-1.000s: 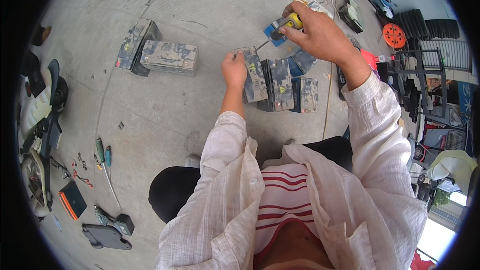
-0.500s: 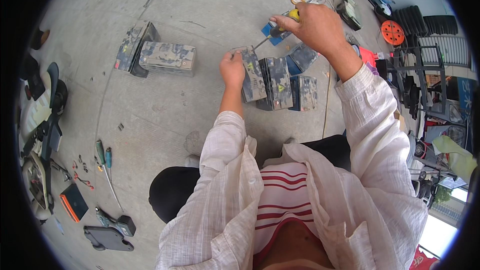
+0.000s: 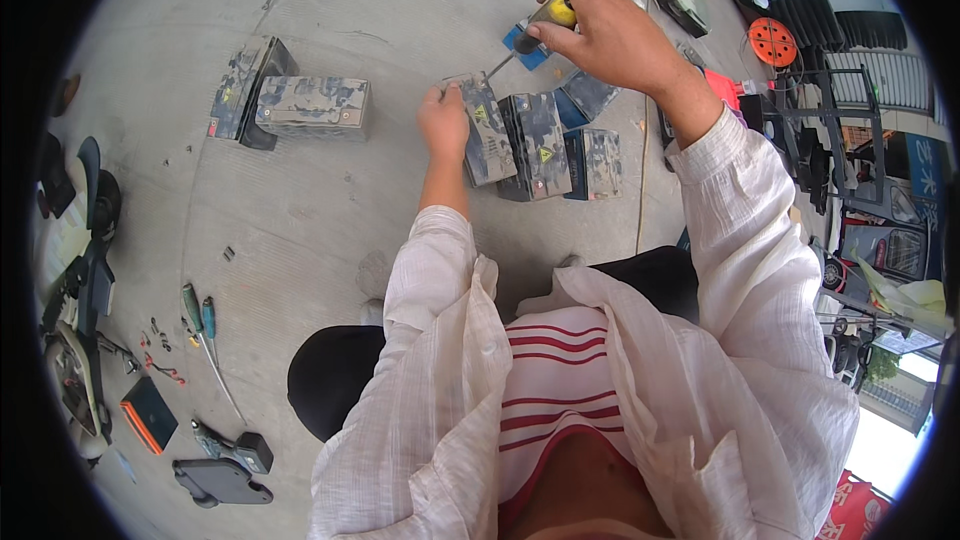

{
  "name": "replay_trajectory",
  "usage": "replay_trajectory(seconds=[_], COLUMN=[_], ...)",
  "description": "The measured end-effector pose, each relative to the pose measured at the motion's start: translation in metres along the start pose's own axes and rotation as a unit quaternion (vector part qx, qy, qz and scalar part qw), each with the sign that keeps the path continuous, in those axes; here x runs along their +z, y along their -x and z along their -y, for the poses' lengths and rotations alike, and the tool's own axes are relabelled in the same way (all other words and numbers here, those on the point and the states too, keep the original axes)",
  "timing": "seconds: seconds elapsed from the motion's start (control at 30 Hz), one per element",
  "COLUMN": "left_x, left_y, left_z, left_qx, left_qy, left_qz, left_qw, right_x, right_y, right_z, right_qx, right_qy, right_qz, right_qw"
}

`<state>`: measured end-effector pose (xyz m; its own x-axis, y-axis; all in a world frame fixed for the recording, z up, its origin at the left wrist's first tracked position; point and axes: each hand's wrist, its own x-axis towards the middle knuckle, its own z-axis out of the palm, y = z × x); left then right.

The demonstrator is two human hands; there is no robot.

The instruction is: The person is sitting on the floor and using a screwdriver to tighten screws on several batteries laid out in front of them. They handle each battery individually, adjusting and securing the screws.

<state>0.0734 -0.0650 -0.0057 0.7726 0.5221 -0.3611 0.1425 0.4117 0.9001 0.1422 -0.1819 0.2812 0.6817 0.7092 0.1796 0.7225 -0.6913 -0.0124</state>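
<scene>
My right hand (image 3: 618,38) is closed around the yellow-and-black handle of a screwdriver (image 3: 548,20). Its shaft slants down to the far end of a dusty, camouflage-patterned battery (image 3: 488,145). At that battery's far left corner, my left hand (image 3: 443,128) has its fingers bent against the case; the screwdriver's tip is close to them, and the exact contact is hidden. Right beside it stands a second battery (image 3: 540,145) with a yellow warning label. Two more, a nearer battery (image 3: 602,165) and a farther battery (image 3: 588,98), sit to the right.
Leftward on the concrete floor are two more batteries (image 3: 315,105). Loose screwdrivers (image 3: 207,325), a cordless drill (image 3: 235,445), a grey plastic cover (image 3: 220,481) and an orange-edged box (image 3: 149,414) lie at lower left. A black metal frame (image 3: 825,120) stands at right.
The whole view has shifted slightly, so the floor things appear higher and farther left. My right hand has turned a little on the screwdriver handle; my left hand stays at the same battery corner.
</scene>
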Motion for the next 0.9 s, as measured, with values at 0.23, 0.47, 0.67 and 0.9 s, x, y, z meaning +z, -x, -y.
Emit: replay_trajectory(seconds=[0.23,0.47,0.67,0.9], left_x=[-0.001,0.001,0.001,0.000], left_y=[0.003,0.010,0.005,0.006], left_z=[-0.006,-0.016,-0.010,-0.010], left_qx=[-0.004,-0.013,-0.012,-0.013], left_qy=[0.010,0.031,0.031,0.033], left_qz=[0.001,0.000,-0.005,-0.001], left_qw=[1.000,0.999,0.999,0.999], right_x=[-0.007,0.000,0.002,0.001], right_y=[-0.004,0.000,0.004,0.003], right_z=[0.015,0.004,0.003,0.004], right_qx=[0.114,0.020,0.018,0.061], right_qy=[0.100,0.018,-0.018,0.063], right_qz=[0.066,0.014,-0.008,-0.001], right_qw=[0.986,1.000,1.000,0.996])
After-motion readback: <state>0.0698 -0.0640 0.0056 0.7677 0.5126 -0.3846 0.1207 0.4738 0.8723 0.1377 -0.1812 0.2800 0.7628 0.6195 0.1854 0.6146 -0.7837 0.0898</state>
